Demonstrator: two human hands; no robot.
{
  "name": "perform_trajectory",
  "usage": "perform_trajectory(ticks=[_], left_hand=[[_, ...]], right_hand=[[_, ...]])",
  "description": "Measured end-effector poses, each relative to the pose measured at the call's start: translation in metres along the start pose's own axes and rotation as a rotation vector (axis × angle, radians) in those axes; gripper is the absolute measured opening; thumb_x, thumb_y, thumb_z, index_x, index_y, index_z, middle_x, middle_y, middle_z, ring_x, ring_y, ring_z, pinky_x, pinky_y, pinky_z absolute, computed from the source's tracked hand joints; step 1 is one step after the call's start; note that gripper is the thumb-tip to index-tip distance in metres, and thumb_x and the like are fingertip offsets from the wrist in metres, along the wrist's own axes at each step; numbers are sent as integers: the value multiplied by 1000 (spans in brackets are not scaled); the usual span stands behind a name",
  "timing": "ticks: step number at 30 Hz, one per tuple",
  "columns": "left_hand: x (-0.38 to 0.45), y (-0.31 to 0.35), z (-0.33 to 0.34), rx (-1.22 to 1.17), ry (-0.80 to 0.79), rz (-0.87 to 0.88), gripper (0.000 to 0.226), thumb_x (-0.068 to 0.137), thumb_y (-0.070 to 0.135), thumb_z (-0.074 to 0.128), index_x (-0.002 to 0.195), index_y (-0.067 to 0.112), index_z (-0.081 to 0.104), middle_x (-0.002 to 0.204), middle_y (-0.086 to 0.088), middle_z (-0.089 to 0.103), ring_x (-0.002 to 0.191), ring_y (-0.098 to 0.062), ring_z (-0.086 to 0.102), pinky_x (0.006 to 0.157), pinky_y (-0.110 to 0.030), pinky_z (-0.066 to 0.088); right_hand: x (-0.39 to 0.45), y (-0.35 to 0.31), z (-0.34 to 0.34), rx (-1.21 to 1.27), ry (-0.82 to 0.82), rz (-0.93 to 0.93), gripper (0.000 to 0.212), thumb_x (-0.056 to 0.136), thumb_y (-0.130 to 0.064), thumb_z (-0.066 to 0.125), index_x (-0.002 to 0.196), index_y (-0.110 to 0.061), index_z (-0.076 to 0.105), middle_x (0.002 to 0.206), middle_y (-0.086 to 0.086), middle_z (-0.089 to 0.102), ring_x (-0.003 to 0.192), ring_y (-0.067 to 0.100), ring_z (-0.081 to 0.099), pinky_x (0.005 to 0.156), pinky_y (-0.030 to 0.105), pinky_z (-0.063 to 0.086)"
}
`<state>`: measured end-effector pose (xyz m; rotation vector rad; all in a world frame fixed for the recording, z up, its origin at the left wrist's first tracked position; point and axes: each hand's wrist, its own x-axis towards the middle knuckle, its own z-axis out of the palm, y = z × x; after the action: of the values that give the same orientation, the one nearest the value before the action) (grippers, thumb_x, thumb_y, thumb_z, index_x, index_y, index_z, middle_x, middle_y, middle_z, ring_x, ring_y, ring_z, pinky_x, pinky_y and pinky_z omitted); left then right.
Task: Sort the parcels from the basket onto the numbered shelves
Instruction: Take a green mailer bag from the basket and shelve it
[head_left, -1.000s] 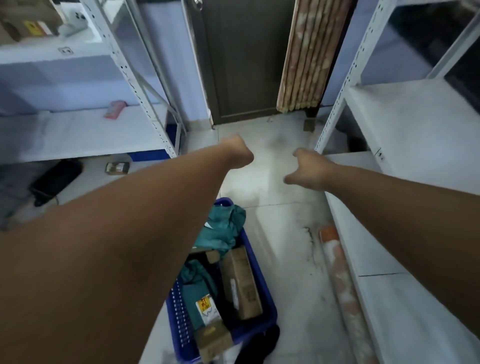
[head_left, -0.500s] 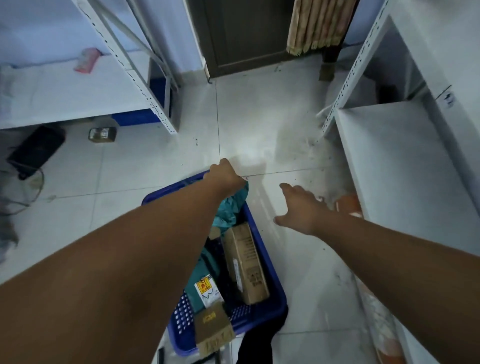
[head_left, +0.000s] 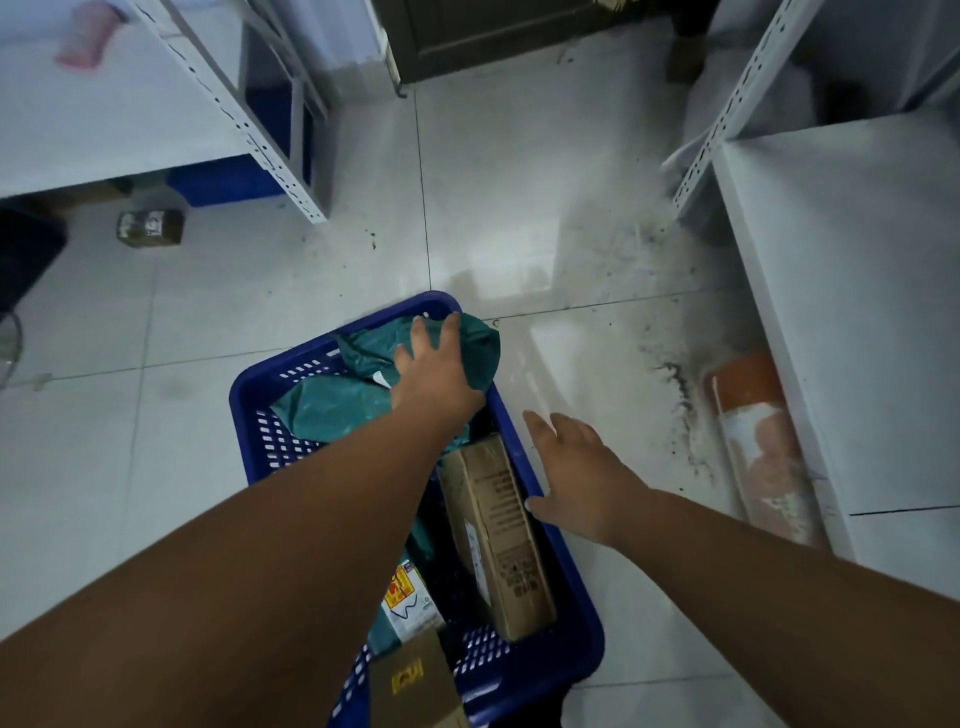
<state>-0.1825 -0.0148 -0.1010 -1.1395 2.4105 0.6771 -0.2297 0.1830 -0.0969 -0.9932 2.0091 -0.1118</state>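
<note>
A blue plastic basket (head_left: 249, 395) stands on the tiled floor in front of me. A crumpled teal mailer bag (head_left: 332, 405) fills its far end. My left hand (head_left: 434, 371) rests flat on that bag, fingers spread, not closed around it. A long brown cardboard box (head_left: 496, 535) lies along the basket's right side. My right hand (head_left: 574, 470) hovers open over the right rim beside that box. A teal parcel with a yellow-and-white label (head_left: 408, 603) and a small brown box (head_left: 415, 686) lie at the near end.
White metal shelving stands at the left (head_left: 156, 119) and at the right (head_left: 852, 291). A pink packet (head_left: 83, 44) lies on the left shelf. A small brown parcel (head_left: 149, 227) sits on the floor at left. An orange-and-white roll (head_left: 763, 447) lies beside the right shelf.
Both arms have dropped from chest height toward the basket. My left hand went from a fist to flat on the teal bag; my right hand opened over the rim. The view tilted downward.
</note>
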Motion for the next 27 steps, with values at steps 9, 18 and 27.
perform_trajectory(ticks=[9,18,27], left_hand=[[40,-2,37,107,-77,35,104,89,25,80,161,51,9,175,0,-12,158,-49,-6,110,-74,40],[62,-12,55,299,-1,14,87,87,10,79,152,30,25,159,-16,20,141,-55,32,94,-59,57],[55,-10,26,261,102,18,72,88,-5,70,145,19,35,148,-20,35,125,-50,50,78,-49,47]], right_hand=[[34,1,26,127,-4,12,110,93,-43,69,161,-27,-15,170,13,-6,156,33,-2,126,44,12],[44,7,23,202,21,12,108,92,-48,69,162,-29,-12,171,11,-6,156,33,-1,125,45,15],[20,31,10,200,32,69,109,91,-50,69,162,-31,-10,170,10,-5,156,31,3,124,42,15]])
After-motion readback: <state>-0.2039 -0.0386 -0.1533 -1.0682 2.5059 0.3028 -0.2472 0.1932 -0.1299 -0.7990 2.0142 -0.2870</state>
